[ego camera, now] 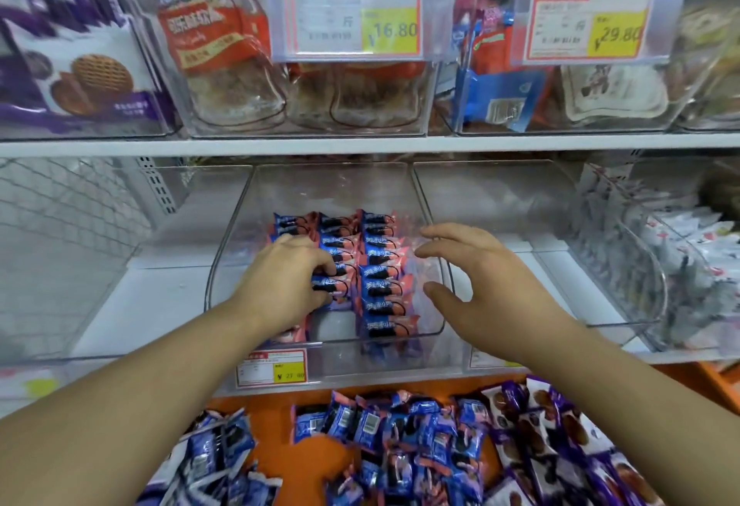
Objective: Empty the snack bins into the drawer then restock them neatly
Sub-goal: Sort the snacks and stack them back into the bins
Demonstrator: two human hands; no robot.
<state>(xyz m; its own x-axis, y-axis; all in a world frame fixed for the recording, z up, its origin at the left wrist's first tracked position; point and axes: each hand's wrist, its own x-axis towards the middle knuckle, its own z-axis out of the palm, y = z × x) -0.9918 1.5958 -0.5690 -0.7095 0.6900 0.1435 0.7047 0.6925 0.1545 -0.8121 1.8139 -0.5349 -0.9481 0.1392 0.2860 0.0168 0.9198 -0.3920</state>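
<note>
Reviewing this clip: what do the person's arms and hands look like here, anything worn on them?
Both forearms are bare as far as the frame shows, with no sleeves in view. The left hand and right hand wear no gloves, and no rings, watch or bracelets show. No markings are visible on either arm.

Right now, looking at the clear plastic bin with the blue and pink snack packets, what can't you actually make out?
- Head view: the left hand covers the left row of blue and pink snack packets, so that row's count is hidden.
- The red and yellow price label on the clear plastic bin is too small to read.
- The orange drawer is cut off by the bottom edge.
- The right hand hovers open; nothing shows in it.
</note>
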